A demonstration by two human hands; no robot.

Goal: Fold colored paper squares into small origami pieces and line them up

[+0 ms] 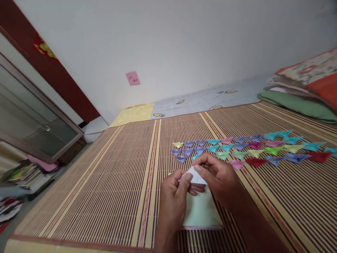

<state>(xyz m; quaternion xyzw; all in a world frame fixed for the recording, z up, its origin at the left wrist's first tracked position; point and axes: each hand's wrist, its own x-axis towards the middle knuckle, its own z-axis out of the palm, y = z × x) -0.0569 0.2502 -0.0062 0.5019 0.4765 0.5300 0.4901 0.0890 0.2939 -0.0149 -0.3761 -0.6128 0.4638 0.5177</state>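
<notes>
Between my two hands is a small piece of folded white paper (196, 176), roughly triangular. My left hand (175, 196) pinches its left side between thumb and fingers. The thumb and fingers of my right hand (217, 175) are closed on its top and right edge. Below the hands lies a pale green sheet (202, 211), with a pink edge showing at its near side; my hands cover its far part. Just beyond my hands, several small folded paper boats (254, 162) in many colours stand in rows across the mat.
A striped bamboo mat (118, 182) covers the bed. Pillows and a folded green cloth (297, 105) are piled at the far right. A pink note (132, 78) is stuck to the wall. Left of the bed are a glass-doored cabinet (39, 116) and stacked books (23, 175).
</notes>
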